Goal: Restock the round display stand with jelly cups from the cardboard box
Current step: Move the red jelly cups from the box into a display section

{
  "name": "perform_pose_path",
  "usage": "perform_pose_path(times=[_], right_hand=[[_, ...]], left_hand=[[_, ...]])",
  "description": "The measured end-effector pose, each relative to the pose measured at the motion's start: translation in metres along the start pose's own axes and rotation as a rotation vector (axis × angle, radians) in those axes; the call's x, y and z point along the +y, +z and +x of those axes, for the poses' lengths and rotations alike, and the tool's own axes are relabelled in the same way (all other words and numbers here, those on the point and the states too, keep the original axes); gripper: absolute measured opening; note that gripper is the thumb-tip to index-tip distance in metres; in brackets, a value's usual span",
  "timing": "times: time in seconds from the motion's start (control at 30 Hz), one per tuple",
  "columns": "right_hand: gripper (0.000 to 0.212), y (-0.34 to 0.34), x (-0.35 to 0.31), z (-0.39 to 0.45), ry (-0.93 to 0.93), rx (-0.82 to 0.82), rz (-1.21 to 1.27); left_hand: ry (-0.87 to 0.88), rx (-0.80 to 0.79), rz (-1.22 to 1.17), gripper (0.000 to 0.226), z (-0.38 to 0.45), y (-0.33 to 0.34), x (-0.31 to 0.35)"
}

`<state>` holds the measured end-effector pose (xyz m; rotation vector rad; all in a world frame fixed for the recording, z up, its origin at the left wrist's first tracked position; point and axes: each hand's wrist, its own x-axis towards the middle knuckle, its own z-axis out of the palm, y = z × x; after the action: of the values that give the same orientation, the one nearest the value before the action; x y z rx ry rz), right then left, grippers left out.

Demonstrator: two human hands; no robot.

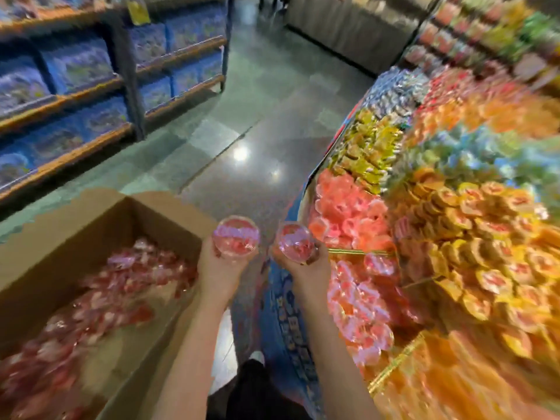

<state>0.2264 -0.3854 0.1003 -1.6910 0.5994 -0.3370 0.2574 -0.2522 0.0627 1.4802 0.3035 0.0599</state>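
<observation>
My left hand [218, 268] holds a clear jelly cup [235, 236] with a pink lid, lifted over the right rim of the cardboard box [100, 219]. My right hand [303, 265] grips a second pink jelly cup [295, 242] at the edge of the round display stand [283, 322]. Several more pink jelly cups [100, 301] lie loose in the open box at lower left. On the stand, pink cups [357, 304] fill the nearest section, beside orange cups [485, 268] and yellow packets [369, 153]. The view is motion-blurred.
Shelves with blue packages [75, 95] line the left wall. Polished tile floor [242, 140] runs between shelves and stand. More stocked shelving [485, 34] stands at the far right. My dark trouser leg [257, 389] and shoe [257, 357] show below.
</observation>
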Motion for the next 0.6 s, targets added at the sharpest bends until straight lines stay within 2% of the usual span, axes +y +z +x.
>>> perform_pose_path(times=[0.1,0.2,0.3,0.43,0.6], right_hand=[[0.054,-0.049,0.006,0.024,0.052,0.138,0.019],[0.063,-0.088,0.025,0.050,0.179,0.311,-0.028],[0.073,-0.116,0.053,0.076,0.321,0.539,0.065],[0.075,-0.149,0.096,0.109,0.436,0.734,0.162],[0.078,-0.186,0.144,0.140,0.595,0.838,0.172]], left_hand=[[-0.058,-0.182,0.050,0.063,-0.003,0.055,0.000],[-0.007,-0.273,0.112,0.062,-0.009,0.104,-0.008],[-0.020,-0.372,0.135,0.063,-0.020,0.151,-0.010],[-0.041,-0.443,0.160,0.065,-0.027,0.206,-0.020],[-0.090,-0.447,0.250,0.081,-0.035,0.255,-0.032]])
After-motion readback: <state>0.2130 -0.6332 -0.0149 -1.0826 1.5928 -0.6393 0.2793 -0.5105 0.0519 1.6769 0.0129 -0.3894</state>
